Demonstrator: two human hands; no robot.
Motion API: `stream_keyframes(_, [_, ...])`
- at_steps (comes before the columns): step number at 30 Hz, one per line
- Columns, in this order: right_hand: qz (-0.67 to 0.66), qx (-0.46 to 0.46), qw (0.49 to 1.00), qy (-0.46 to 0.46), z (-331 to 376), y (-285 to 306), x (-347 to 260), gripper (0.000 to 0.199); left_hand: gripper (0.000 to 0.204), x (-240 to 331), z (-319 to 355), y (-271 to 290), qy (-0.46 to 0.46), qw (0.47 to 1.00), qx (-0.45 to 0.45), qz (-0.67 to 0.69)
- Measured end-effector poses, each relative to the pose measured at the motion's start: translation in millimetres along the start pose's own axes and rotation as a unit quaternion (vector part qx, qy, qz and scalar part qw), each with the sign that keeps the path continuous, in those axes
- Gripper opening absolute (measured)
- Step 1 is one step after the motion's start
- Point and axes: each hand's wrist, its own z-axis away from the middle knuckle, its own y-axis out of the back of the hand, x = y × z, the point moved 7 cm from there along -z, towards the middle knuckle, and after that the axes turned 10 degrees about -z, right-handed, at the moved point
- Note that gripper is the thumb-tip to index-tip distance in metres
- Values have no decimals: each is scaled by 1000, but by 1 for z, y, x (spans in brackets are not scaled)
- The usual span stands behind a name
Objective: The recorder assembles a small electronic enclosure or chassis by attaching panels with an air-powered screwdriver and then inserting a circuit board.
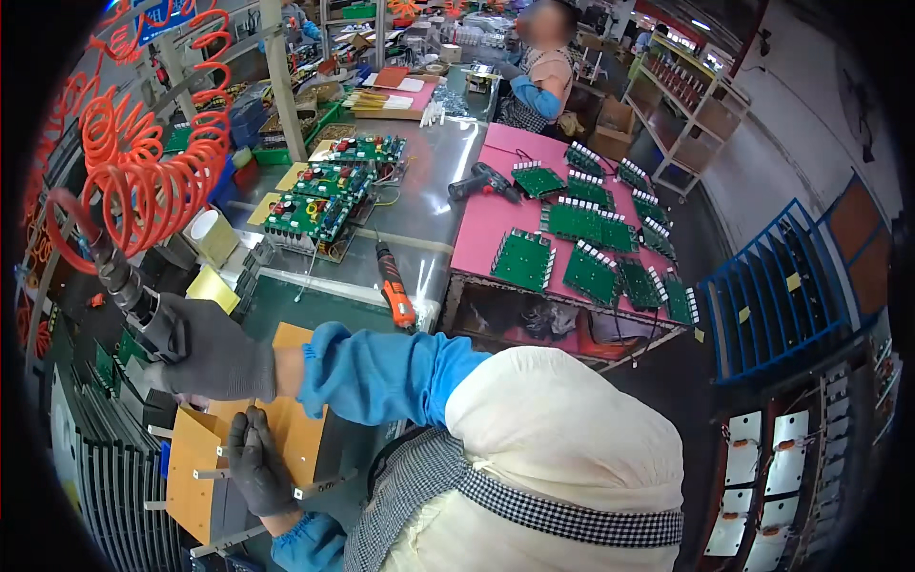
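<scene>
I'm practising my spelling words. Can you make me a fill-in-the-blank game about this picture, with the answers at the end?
1. The tool is gripped in the person's ____ hand.
2. The rows of green boards lie on a ____ sheet.
3. The drill near those boards is mostly ____ in colour.
4. The slotted rack standing on the floor, over at the right, has a ____ frame.

Missing words: right; pink; black; blue.
</scene>
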Motion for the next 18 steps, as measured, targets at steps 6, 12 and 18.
stream_keyframes(6, [-53,48,996,-56,17,7,10,28,44,-16,1,-8,172,919,5,354])
stream_keyframes(12, [-101,73,989,-85,25,10,27,40,25,7,0,-7,203,912,22,356])
stream_keyframes(18, [-128,109,986,17,36,7,14,25,29,17,2,-5,205,910,49,356])
